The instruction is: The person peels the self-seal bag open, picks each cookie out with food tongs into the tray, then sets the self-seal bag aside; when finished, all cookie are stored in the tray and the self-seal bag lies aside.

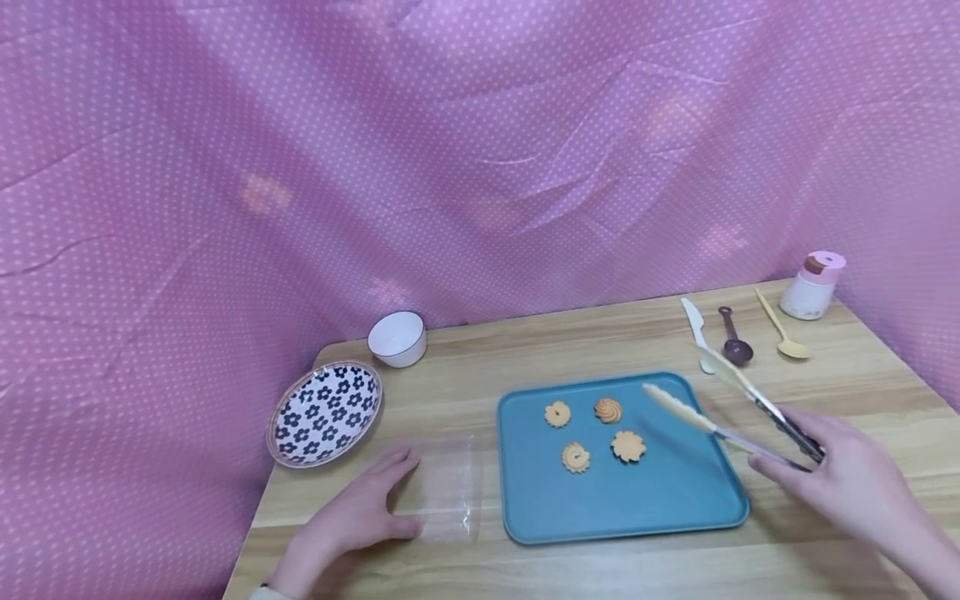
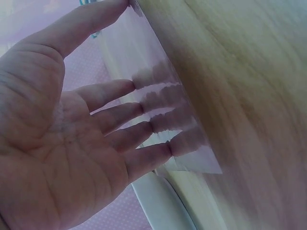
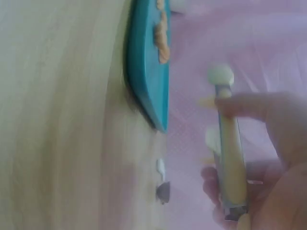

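My right hand grips a pair of tongs with pale scalloped tips. The tongs' two arms are spread apart above the right side of a blue tray. Several cookies lie on the tray, among them a swirled one and a flower-shaped one. To the left of the tray, a clear plastic piece lies on the table; whether it is a bag or a box I cannot tell. My left hand is at its left side, with nearly straight fingers touching the plastic in the left wrist view.
A flower-patterned plate and a white bowl stand at the left. Behind the tongs lie a white knife, a dark measuring spoon and a yellow spoon. A pink-lidded jar stands at the back right corner.
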Demonstrator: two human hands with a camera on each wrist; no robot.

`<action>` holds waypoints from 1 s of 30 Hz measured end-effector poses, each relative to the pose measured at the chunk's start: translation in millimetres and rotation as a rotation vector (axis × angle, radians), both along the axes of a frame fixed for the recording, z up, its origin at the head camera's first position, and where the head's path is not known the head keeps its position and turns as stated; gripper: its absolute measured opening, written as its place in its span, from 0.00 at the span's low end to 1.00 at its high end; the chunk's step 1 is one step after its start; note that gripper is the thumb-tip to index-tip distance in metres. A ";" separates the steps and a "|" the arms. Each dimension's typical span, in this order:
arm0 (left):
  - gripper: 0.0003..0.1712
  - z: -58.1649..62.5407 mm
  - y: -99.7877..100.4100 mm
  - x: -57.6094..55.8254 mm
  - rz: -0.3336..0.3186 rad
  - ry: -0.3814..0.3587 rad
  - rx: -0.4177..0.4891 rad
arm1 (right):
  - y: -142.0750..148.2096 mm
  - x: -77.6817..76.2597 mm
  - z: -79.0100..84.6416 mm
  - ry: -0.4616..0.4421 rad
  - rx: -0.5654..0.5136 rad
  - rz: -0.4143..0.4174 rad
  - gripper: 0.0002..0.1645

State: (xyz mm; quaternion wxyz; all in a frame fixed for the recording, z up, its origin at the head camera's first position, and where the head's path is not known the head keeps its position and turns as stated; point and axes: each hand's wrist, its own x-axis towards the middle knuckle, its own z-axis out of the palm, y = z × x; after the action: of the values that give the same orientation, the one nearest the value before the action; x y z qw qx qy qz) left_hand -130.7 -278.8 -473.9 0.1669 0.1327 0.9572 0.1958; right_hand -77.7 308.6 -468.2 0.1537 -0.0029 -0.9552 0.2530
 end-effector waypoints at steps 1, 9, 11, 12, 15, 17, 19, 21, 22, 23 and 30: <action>0.58 -0.2 -0.1 0.3 0.002 -0.002 0.002 | 1.2 -1.7 -0.3 -0.041 -0.017 -0.029 0.49; 0.58 -2.2 -2.8 3.9 0.013 -0.007 0.016 | 16.4 -10.7 -11.1 -0.214 -0.075 -0.140 0.54; 0.58 -2.3 -3.1 4.7 0.015 -0.006 0.015 | 20.2 -11.7 -14.6 -0.238 -0.103 -0.147 0.56; 0.58 -2.1 -2.9 5.0 0.017 -0.005 0.015 | 21.9 -12.3 -16.4 -0.245 -0.112 -0.152 0.55; 0.58 -1.0 -1.3 5.1 0.021 0.005 0.002 | 27.0 -14.3 -20.2 -0.268 -0.141 -0.161 0.54; 0.58 -0.2 0.8 4.4 0.024 0.017 -0.014 | 29.7 -14.8 -22.4 -0.267 -0.146 -0.166 0.52; 0.58 0.4 3.4 3.6 0.028 0.026 -0.030 | 32.2 -14.5 -24.3 -0.267 -0.140 -0.168 0.51; 0.59 0.8 6.1 2.8 0.031 0.035 -0.046 | 33.7 -13.2 -26.5 -0.266 -0.134 -0.176 0.51; 0.59 0.8 7.5 2.5 0.030 0.040 -0.051 | 34.6 -12.7 -27.4 -0.263 -0.133 -0.180 0.52; 0.60 0.7 8.6 2.2 0.029 0.046 -0.057 | 35.5 -12.2 -28.5 -0.261 -0.128 -0.184 0.51; 0.60 1.1 13.1 0.5 0.023 0.092 -0.089 | 35.3 -6.7 -32.2 -0.286 -0.107 -0.205 0.41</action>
State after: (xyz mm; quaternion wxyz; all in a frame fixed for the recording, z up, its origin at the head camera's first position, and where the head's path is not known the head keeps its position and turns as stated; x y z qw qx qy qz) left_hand -130.2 -265.6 -472.7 0.1261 0.1229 0.9731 0.1487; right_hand -84.4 343.9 -500.4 0.0411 -0.1442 -0.9472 0.2835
